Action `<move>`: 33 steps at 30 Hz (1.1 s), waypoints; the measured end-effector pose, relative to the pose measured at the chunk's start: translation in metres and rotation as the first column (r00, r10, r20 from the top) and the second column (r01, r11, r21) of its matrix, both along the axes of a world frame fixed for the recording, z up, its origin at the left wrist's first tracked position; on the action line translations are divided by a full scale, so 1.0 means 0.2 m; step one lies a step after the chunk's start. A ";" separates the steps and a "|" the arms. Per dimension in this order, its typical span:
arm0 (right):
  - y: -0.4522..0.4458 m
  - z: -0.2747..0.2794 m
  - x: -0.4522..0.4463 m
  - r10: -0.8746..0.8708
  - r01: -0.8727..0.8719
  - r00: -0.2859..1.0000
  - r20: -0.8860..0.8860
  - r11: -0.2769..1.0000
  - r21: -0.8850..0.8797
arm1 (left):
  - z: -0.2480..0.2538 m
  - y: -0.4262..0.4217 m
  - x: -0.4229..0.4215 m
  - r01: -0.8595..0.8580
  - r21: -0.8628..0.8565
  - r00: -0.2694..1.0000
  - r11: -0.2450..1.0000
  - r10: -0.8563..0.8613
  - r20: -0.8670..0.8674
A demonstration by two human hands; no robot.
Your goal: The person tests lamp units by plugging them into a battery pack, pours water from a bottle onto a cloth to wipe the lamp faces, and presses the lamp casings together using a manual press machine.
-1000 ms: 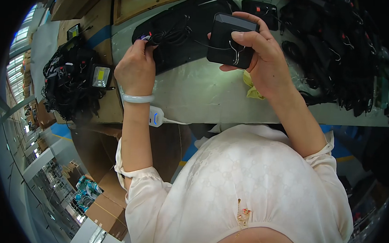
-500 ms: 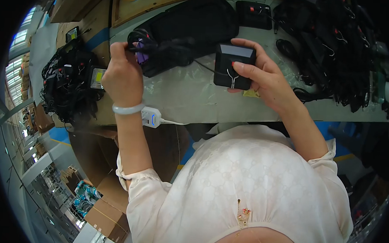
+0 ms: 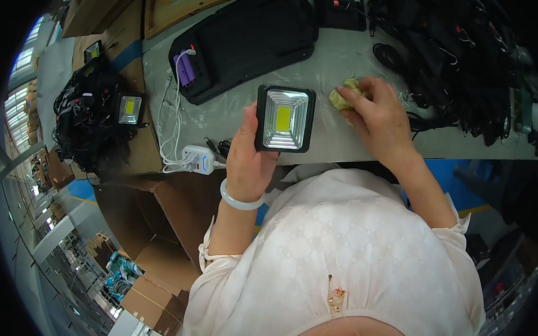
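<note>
My left hand (image 3: 248, 158) is closed around the side of a small black LED floodlight (image 3: 285, 119). Its reflector and yellow LED panel face up towards me. A pale yellow crumpled cloth (image 3: 342, 99) is pinched in my right hand (image 3: 380, 116), just above the table and to the right of the light. Behind the floodlight lies a large black panel-like housing (image 3: 250, 41) with a purple battery (image 3: 185, 70) at its left end. Part of a black cable (image 3: 213, 146) shows near my left hand; where it leads is hidden.
Black lights and cables are heaped at the left (image 3: 94, 118) and in a larger pile at the right (image 3: 442, 49). A white power strip (image 3: 197, 160) with white cords sits at the table's front edge. Below stands an open cardboard box (image 3: 176, 224).
The floodlight has passed from my right hand to my left and turned face up. My left hand has let go of the cable bundle and moved right. My right hand has taken the cloth.
</note>
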State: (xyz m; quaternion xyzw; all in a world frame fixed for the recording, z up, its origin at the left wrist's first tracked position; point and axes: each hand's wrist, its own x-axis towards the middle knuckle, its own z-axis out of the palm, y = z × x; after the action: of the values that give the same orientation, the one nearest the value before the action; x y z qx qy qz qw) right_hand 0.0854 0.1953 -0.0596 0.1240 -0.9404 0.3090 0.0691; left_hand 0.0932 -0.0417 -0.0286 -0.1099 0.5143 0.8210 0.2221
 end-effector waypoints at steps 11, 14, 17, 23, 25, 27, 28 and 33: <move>-0.20 -0.04 -0.18 0.193 -0.259 0.937 -0.291 0.943 -0.209 | -0.10 0.14 0.07 -0.101 0.354 0.969 0.930 0.011 0.248; -0.26 0.04 -0.05 0.336 -0.389 0.899 -0.279 0.907 -0.161 | -0.10 0.19 0.07 -0.243 0.263 0.917 0.934 0.132 0.378; -0.23 0.02 -0.08 0.305 -0.348 0.906 -0.293 0.931 -0.109 | -0.12 0.16 0.09 -0.294 0.262 0.875 0.919 0.149 0.460; -0.06 0.00 -0.20 -0.018 -0.023 0.965 -0.260 0.987 -0.157 | 0.01 0.16 0.04 -0.110 0.344 0.928 0.933 -0.028 0.372; -0.10 0.10 -0.11 0.100 0.125 0.909 0.404 0.860 -0.495 | 0.03 0.16 0.04 -0.141 0.371 0.910 0.918 -0.027 0.413; -0.13 0.08 -0.06 0.291 0.356 0.721 0.629 0.623 -0.696 | -0.04 0.12 0.04 -0.014 0.532 0.927 0.847 -0.188 0.325; -0.13 0.05 -0.04 0.345 0.363 0.695 0.631 0.589 -0.722 | -0.02 0.12 0.02 0.049 0.602 0.926 0.797 -0.263 0.272; -0.05 0.11 0.00 0.353 0.376 0.745 0.565 0.477 -0.794 | 0.29 -0.16 0.00 -0.192 -0.247 0.909 0.950 0.078 -0.410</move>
State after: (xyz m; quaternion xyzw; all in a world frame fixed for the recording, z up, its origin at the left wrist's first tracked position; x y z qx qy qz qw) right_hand 0.0864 0.1849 -0.0381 -0.0554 -0.6030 0.7660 -0.2159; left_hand 0.0941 -0.0734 0.0303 -0.0082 0.6510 0.7581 0.0380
